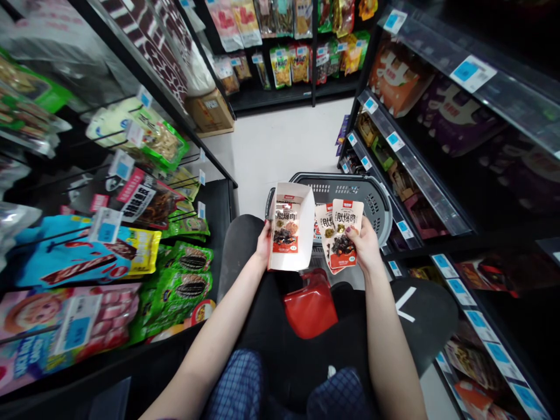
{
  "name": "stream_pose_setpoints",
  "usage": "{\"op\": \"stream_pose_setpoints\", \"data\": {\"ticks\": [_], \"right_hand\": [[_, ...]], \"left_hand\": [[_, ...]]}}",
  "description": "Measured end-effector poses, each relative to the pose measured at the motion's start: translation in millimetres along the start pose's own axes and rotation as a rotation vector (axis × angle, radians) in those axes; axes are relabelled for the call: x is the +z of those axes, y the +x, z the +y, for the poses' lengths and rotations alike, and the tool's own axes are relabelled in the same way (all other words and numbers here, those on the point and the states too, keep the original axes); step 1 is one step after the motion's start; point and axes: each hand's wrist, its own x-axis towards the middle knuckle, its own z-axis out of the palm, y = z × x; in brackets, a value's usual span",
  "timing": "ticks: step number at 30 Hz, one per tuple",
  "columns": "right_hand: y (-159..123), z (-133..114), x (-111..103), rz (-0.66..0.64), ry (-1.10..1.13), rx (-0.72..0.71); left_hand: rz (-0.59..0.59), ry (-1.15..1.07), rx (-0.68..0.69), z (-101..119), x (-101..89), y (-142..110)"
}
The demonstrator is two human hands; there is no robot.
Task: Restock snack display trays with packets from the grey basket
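Left hand (263,246): clasping white cardboard box (307,224)
Right hand (366,244): pinching flat red-and-cream packets (343,239)
Both: near grey plastic basket (355,188)

The floor (280,137) at twelve o'clock is brightly lit. The shelf (494,195) at three is shadowed. Packets (32,87) at ten are blurred and stretched.

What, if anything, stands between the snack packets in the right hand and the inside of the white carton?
Only the white carton's right side wall: the right hand holds the snack packets just outside it. Nothing else visible stands between.
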Motion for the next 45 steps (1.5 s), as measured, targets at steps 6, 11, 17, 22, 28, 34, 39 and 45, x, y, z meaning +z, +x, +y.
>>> {"op": "stream_pose_setpoints", "data": {"ticks": [6,11,17,22,28,34,39,45], "right_hand": [[-2.6,-5.0,0.1,-0.038,-0.065,0.007],[-10.2,-7.9,-5.4,-0.071,-0.072,0.072],[-13.3,-4.3,-10.3,-0.019,-0.053,0.030],[-12.0,-5.5,-6.7,0.008,-0.032,0.003],[-12.0,-13.4,-4.3,0.060,0.338,0.123],[-10.7,-16.0,-4.2,-0.121,0.937,0.173],[-9.3,-11.4,-6.8,-0.160,1.053,0.192],[-8.6,-9.5,-8.9,-0.128,0.914,0.177]], "left_hand": [[0.007,0.008,-0.002,0.1,2.0,-1.1],[-0.008,-0.016,-0.001,-0.3,2.7,-0.5],[-0.013,0.001,-0.009,0.0,2.0,-1.1],[-0.013,0.003,-0.016,-0.2,1.9,-1.0],[-0.068,-0.026,-0.042,-0.3,1.8,-1.6],[-0.092,-0.044,-0.050,-0.5,0.2,-1.7],[-0.055,-0.032,-0.030,0.2,0.5,-1.5],[-0.031,-0.029,-0.038,-0.7,4.2,-3.3]]}}
